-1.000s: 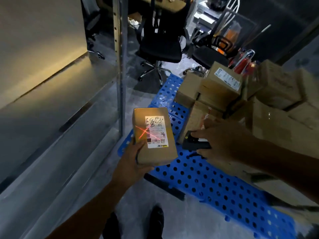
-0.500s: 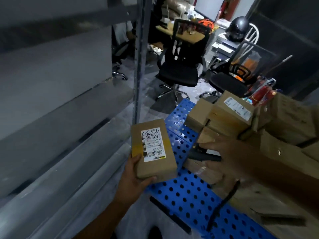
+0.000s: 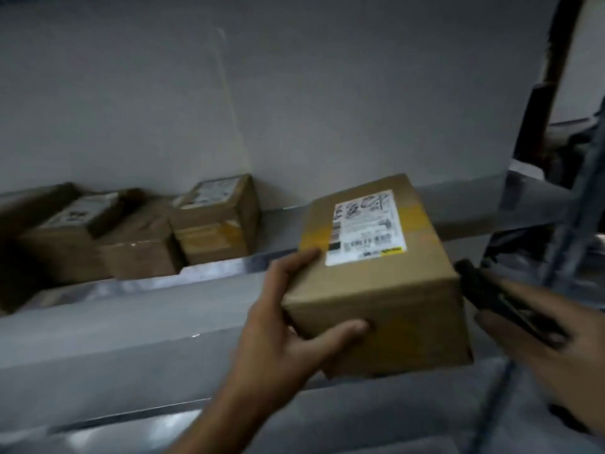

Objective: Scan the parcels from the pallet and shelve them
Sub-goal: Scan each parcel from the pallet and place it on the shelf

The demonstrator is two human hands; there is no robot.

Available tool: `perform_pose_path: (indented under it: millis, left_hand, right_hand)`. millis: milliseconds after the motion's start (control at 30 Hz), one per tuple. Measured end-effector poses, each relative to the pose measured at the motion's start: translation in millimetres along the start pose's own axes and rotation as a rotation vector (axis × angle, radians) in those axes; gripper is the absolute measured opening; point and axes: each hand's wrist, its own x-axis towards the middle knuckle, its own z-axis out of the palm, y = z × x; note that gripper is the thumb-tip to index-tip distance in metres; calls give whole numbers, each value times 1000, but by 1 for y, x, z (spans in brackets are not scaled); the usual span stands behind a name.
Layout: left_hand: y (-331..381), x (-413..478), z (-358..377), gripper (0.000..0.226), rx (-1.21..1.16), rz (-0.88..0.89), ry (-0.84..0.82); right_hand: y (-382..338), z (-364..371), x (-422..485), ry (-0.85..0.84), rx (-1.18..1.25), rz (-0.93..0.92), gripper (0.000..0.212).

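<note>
head | scan finished a second ago, view swung to the grey metal shelf (image 3: 212, 273) | cardboard parcel (image 3: 376, 290) (boxy, white label, yellow tape) now raised at shelf edge, right of shelved boxes (image 3: 212, 224); placing comes next | left hand (image 3: 281, 326) clamped round parcel's near corner | right hand (image 3: 550, 342) holds black scanner (image 3: 491, 296), blurred

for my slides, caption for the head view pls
Left hand holds a labelled parcel by the shelf near shelved boxes; right hand holds the scanner.
</note>
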Motion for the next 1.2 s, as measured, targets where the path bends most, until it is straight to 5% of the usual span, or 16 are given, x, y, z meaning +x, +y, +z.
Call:
perform_pose_path:
  millis: [133,333,533,633,767,900,1000,1200]
  left_hand:
    - [22,19,-40,86,-18,10,167]
    - [22,60,-74,84,188,40,213]
    - [-37,93,-49,74,792,262,199]
    - [-53,95,-30,93,1042,270,172]
    - [-46,93,-7,100,1020,232,253]
    - [-40,59,70,80,722,488,269]
    - [-45,-4,177,60,439,445,-90]
    - [-84,-159,341,54,222,369,-1164]
  right_hand:
    - [-33,19,59,-39,88,-172,43]
    - [-53,41,112,-124,155,-136,34]
    - [-27,73,142,-203,173,2,21]
    - [-15,66,137,-226,129,2,19]
    - [4,25,105,-194,17,23,24]
    - [42,-44,39,-132,-158,170,36]
    - [67,-98,-22,-122,-352,363,57]
    - [76,-160,-146,3,-574,716,59]
